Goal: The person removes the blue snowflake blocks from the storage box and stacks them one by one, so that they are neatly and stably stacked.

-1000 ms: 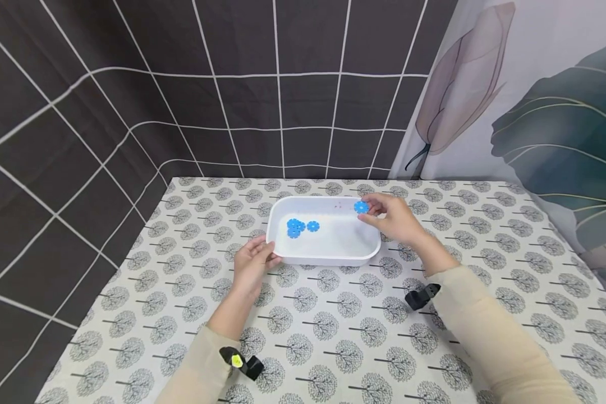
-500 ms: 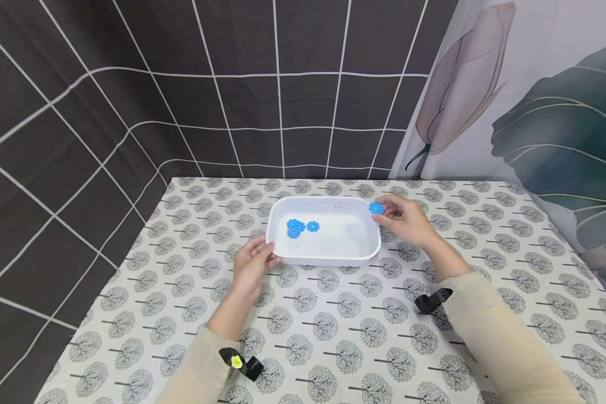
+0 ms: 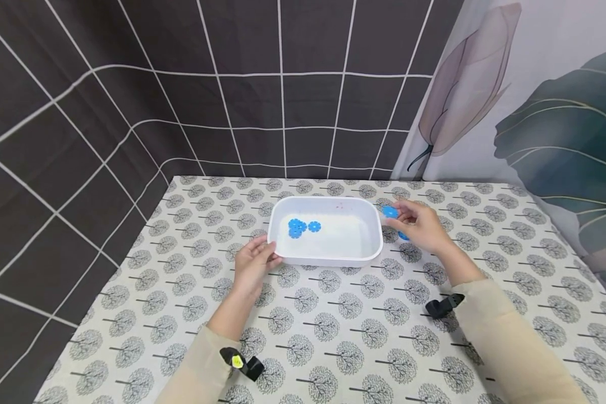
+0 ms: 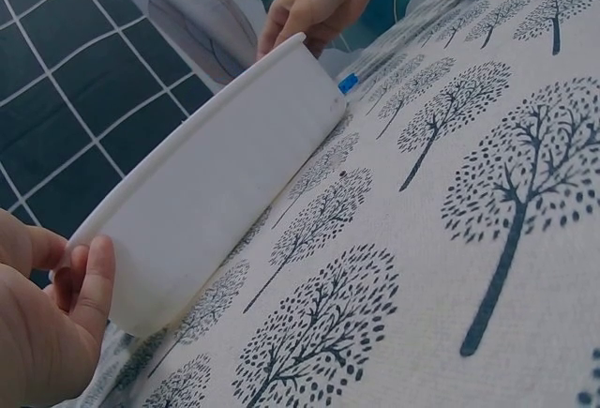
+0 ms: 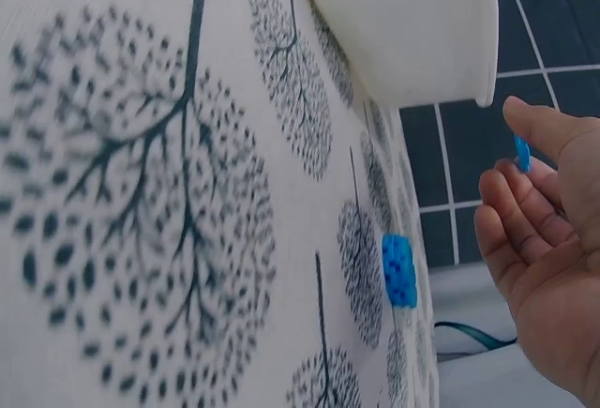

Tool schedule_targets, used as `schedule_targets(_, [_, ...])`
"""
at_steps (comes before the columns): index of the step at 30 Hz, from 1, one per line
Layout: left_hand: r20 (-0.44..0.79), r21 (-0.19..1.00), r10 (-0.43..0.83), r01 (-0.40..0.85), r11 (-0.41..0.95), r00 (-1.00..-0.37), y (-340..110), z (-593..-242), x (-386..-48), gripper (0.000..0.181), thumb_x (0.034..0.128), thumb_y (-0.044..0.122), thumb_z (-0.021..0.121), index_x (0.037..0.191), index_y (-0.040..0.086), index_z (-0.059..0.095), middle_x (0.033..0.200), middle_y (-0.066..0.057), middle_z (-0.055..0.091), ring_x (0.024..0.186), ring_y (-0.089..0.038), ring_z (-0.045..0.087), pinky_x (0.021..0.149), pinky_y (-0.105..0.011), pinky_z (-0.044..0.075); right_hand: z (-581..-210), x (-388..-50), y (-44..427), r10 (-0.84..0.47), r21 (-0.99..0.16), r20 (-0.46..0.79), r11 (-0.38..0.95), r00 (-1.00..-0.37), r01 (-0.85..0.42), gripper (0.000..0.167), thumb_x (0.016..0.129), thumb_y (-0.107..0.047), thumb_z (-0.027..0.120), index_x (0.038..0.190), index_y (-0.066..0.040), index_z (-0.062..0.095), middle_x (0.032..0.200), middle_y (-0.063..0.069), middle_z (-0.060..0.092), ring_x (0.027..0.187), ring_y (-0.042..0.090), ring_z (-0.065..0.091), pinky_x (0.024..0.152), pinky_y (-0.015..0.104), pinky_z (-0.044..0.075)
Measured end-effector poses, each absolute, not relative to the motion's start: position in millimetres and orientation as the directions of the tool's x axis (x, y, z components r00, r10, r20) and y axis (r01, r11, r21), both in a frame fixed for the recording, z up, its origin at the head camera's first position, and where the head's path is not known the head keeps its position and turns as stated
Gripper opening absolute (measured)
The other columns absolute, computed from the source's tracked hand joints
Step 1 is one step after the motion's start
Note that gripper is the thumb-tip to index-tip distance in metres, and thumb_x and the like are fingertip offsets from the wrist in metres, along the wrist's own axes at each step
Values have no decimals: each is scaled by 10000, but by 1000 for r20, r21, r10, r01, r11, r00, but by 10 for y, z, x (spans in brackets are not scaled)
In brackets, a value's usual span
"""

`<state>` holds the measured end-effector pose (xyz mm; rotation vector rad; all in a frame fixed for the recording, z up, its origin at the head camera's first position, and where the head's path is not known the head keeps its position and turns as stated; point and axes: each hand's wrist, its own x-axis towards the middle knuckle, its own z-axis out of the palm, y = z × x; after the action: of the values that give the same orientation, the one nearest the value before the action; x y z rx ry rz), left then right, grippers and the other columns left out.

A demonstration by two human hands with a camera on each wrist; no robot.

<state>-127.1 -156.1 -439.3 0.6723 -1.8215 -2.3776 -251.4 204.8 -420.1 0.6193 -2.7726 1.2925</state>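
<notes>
A white rectangular tray [image 3: 333, 247] stands on the cloth, with several blue flower-shaped plastic discs [image 3: 297, 228] in its left half. My left hand [image 3: 252, 262] holds the tray's near-left corner, thumb on the rim; the left wrist view shows its fingers against the outer wall. Just beyond the tray's right end, my right hand [image 3: 421, 227] pinches one blue flower-shaped disc [image 3: 390, 212] between thumb and fingers. Partly hidden below that hand lies more blue, which the right wrist view shows as a small stack of blue discs [image 5: 398, 270] on the cloth.
A tablecloth [image 3: 333, 331] printed with grey trees covers the table. Behind it hangs a dark cloth [image 3: 242, 101] with a white grid. A pale curtain [image 3: 474, 90] with large leaves hangs at the right. Both wrists wear a black camera.
My right hand has moved right with the pinched disc, from over the tray's right end to outside its rim. The blue discs under it have come into sight. My left hand stays put.
</notes>
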Motion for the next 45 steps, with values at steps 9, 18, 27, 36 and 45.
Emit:
schedule_targets(9, [-301,934,-318,-210,-289,-899,-1558,-4386,-1269,427,972,39,649,1373,-28,520,1029,-133,593,820,-159,647,792,-225,645,-4272,-2499,2204,-295,-722,139,624,-945,-300,398,918,-238,777,1208,0,642,1009,140,675,895,226,607,726,99,531])
schedule_targets(18, [-310,931,-319,-218,-293,-896,-1554,-4384,-1260,423,971,45,651,1369,-24,526,1108,-201,597,830,-175,653,788,-229,647,-4350,-2481,2357,-305,-686,94,670,-948,-284,416,950,-206,732,1269,29,604,1061,179,678,967,308,633,797,166,530])
schedule_targets(27, [-297,936,-315,-210,-282,-901,-1546,-4390,-1261,411,979,40,638,1369,-28,529,1114,-213,602,815,-157,649,789,-224,645,-4416,-2476,2465,-353,-642,104,690,-930,-334,388,907,-157,774,1205,55,644,990,158,675,860,238,604,695,121,510])
schedule_targets(36, [-306,934,-314,-219,-282,-899,-1548,-4381,-1265,431,981,47,641,1389,-9,513,1100,-201,599,795,-140,646,787,-226,646,-4388,-2453,2490,-362,-615,47,724,-931,-313,438,924,-227,765,1233,56,637,1092,202,657,796,191,524,628,194,485])
schedule_targets(45, [-308,933,-315,-219,-287,-898,-1553,-4372,-1261,410,976,43,643,1366,-15,534,1070,-184,610,784,-144,650,784,-231,648,-4422,-2464,2505,-360,-597,14,745,-933,-297,469,933,-236,753,1281,44,611,1154,217,646,860,242,560,716,288,519])
